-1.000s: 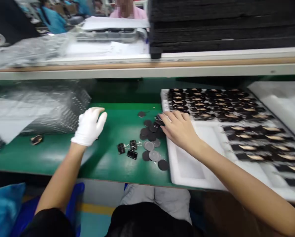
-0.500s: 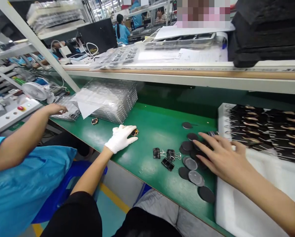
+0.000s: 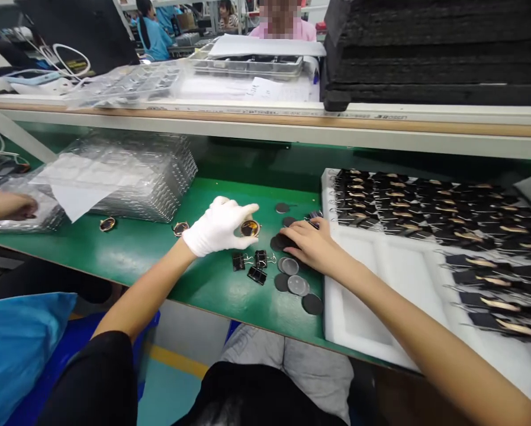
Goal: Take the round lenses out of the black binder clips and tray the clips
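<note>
My left hand (image 3: 218,228), in a white glove, pinches a round watch head (image 3: 250,229) with a gold rim and dark face between thumb and fingers, above the green bench. Behind the glove's wrist lies another gold-rimmed watch head (image 3: 180,228). A third watch head (image 3: 108,224) sits farther left. My bare right hand (image 3: 312,244) is at the pile of black discs, its thumb and fingertips closed around a black disc (image 3: 283,241). Toward me lie clear discs (image 3: 298,285) and another black disc (image 3: 312,304). Several black binder clips (image 3: 257,274) lie between my hands.
At right stands a white foam tray (image 3: 372,340), with rows of black clipped pieces (image 3: 393,201) in it. Stacked clear plastic trays (image 3: 158,183) stand at back left. A shelf edge (image 3: 247,125) crosses above the bench. A co-worker's hand (image 3: 16,207) is at far left.
My view has turned right. My left hand has moved right and now holds a watch head raised, with another uncovered behind it. My right hand's spread fingers have closed on the discs.
</note>
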Action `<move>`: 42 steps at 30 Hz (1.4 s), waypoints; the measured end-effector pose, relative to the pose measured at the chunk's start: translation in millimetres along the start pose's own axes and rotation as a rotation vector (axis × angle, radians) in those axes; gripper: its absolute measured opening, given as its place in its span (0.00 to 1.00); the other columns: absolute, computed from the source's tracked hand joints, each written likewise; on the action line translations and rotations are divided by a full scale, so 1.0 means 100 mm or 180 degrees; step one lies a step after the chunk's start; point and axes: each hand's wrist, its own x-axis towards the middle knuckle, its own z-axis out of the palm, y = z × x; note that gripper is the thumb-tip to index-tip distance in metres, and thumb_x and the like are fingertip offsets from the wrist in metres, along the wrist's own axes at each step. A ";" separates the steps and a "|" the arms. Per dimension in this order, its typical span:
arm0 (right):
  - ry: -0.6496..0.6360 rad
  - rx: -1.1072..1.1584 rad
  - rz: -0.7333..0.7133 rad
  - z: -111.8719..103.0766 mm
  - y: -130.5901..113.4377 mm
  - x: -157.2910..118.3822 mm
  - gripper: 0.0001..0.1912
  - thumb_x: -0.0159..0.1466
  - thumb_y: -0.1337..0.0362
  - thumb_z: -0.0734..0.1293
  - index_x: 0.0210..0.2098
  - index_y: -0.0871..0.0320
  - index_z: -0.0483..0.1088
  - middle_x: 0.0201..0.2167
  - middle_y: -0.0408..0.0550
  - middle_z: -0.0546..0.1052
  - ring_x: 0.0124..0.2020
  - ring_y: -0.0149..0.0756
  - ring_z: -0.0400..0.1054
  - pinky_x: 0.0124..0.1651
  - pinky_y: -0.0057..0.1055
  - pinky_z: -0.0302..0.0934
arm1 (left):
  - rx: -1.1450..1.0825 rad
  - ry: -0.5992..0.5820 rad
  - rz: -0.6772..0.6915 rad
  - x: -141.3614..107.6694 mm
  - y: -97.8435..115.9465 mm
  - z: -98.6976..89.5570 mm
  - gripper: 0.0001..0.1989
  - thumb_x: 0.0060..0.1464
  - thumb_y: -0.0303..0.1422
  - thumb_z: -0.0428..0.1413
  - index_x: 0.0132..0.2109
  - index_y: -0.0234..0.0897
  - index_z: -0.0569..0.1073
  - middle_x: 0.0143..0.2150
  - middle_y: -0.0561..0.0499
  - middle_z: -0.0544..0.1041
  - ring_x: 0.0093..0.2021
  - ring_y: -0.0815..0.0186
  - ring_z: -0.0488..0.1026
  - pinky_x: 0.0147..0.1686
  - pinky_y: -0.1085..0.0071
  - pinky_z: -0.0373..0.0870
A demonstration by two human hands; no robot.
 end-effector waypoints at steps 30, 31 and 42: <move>0.1911 0.5078 0.2633 -0.60 0.21 -0.26 0.17 0.55 0.56 0.80 0.42 0.50 0.78 0.40 0.44 0.84 0.40 0.35 0.78 0.48 0.36 0.73 | -0.0089 0.0247 0.0427 1.00 0.55 0.08 0.24 0.71 0.45 0.49 0.64 0.33 0.70 0.52 0.41 0.82 0.46 0.55 0.80 0.43 0.63 0.66; 0.1997 0.5190 0.2597 -0.65 0.24 -0.28 0.18 0.55 0.57 0.80 0.43 0.49 0.78 0.40 0.42 0.84 0.40 0.34 0.78 0.49 0.35 0.73 | -0.0045 0.0149 0.0248 1.03 0.56 0.09 0.21 0.72 0.43 0.46 0.58 0.35 0.75 0.49 0.43 0.83 0.43 0.56 0.80 0.42 0.63 0.66; 0.2004 0.5412 0.2840 -0.69 0.32 -0.30 0.09 0.57 0.64 0.78 0.37 0.54 0.78 0.35 0.45 0.83 0.39 0.35 0.78 0.51 0.35 0.73 | 0.0676 -0.0465 0.1735 1.53 0.84 0.42 0.10 0.68 0.31 0.53 0.42 0.34 0.78 0.36 0.41 0.79 0.35 0.56 0.77 0.30 0.65 0.53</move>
